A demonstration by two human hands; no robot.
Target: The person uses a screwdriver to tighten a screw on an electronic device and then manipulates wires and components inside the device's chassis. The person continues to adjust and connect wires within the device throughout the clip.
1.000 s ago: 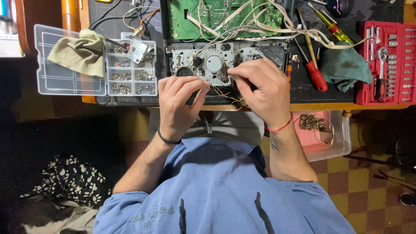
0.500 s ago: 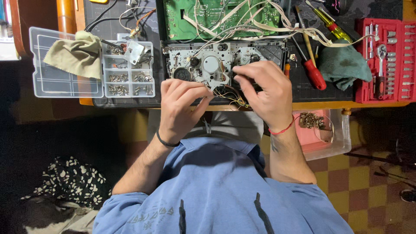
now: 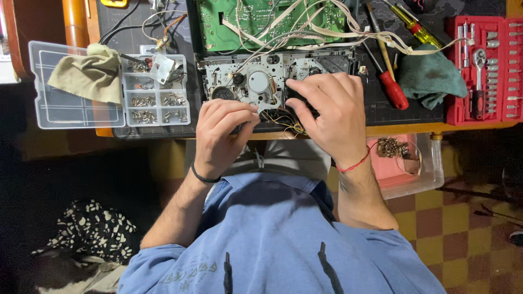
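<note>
Head view: both hands sit at centre frame on the grey tape mechanism [image 3: 261, 81], near the surface's [image 3: 408, 129] front edge. Left hand [image 3: 220, 133] is curled, fingertips pinching its lower edge; it has crept toward the yellow wires [image 3: 286, 121] vs a sec ago. Right hand [image 3: 329, 117] lies bent over the mech's right part, grip hidden, still probing. Screw organiser [image 3: 155, 100] upper left.

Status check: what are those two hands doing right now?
Left hand, right hand: both on grey tape mechanism, grip unclear. Loose wires between hands. Red screwdriver lies beside.

Green circuit board [image 3: 261, 22], red socket set [image 3: 482, 68]
</note>
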